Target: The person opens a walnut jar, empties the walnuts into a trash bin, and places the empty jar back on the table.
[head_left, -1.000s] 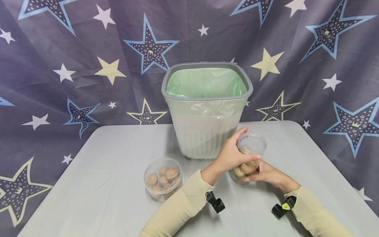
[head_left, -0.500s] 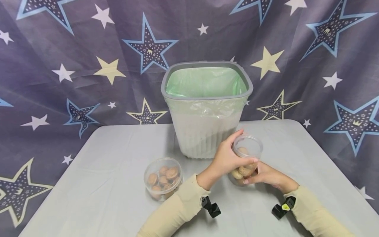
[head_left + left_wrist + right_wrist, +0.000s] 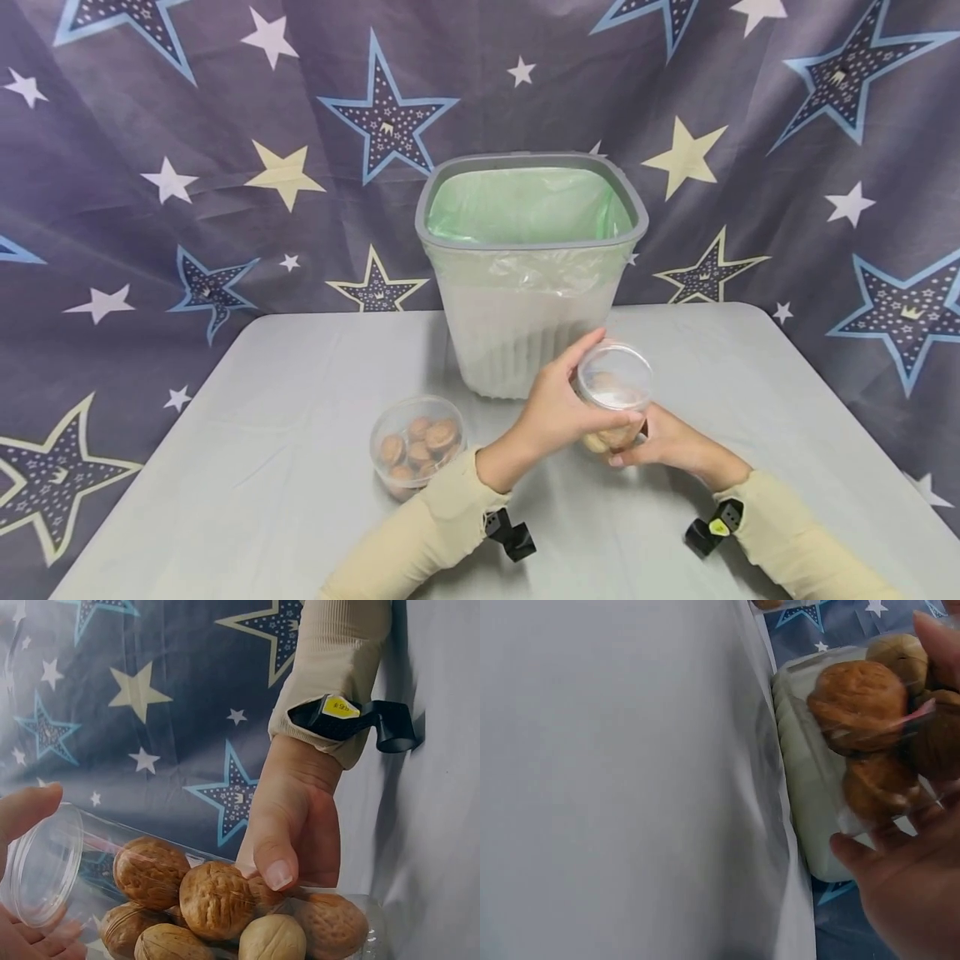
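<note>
Both hands hold a clear plastic jar (image 3: 617, 375) of walnuts (image 3: 215, 900) in front of the bin. At its rim end, the left hand (image 3: 553, 407) grips the jar with thumb and fingers spread round it. The right hand (image 3: 678, 442) holds the lower part, its thumb on the near side and its fingers mostly hidden behind. In the head view the jar tilts a little, and its round top faces up. A clear disc seems to cover that end; whether it is a separate lid I cannot tell. The right wrist view shows walnuts (image 3: 860, 705) through the jar wall.
A pale waste bin (image 3: 525, 333) with a grey rim and a green-tinted liner stands behind the hands. To the left sits a round clear tub (image 3: 418, 401) with several brown rounded pieces inside. A star-patterned cloth (image 3: 225, 125) hangs behind the grey-covered table (image 3: 247, 467).
Jar and left hand have shifted left and slightly toward the person, and the jar's top has tipped more toward the head camera. Both hands keep their hold. The tub and bin stay put.
</note>
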A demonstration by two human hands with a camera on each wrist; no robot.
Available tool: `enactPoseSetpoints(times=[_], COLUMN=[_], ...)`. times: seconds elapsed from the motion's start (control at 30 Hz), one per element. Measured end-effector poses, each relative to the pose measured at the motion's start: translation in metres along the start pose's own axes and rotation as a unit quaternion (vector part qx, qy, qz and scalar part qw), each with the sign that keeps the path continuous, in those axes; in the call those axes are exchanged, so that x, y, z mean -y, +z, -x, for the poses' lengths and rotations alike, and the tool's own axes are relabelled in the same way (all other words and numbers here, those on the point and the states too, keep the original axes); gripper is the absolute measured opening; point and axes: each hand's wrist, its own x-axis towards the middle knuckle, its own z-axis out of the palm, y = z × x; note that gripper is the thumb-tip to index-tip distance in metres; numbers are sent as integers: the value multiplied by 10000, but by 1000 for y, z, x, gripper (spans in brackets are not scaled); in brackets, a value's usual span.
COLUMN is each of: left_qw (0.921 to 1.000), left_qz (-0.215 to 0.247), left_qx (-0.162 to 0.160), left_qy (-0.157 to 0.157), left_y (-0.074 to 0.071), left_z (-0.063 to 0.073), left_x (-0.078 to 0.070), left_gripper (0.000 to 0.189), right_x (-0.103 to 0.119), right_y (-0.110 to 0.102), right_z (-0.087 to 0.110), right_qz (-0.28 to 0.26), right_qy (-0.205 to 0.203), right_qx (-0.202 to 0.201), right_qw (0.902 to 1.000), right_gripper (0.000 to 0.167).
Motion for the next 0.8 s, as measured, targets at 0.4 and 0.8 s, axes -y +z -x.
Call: enactPoseSetpoints(times=[0.4,0.8], left_qw=[9984,9978], left_qz=[566,613], left_qx=[28,53], left_qy=[62,-250], left_y=[-18,-45], left_z=[11,21], left_x=[-7,-14], left_gripper=[93,90], right_x=[10,20], right_y=[9,11], right_z=[-2,-5], right_qz=[672,1012], right_qy=[-246,-581], right_qx=[-557,-670], right_qw=[9959,9909], right_gripper=[78,79])
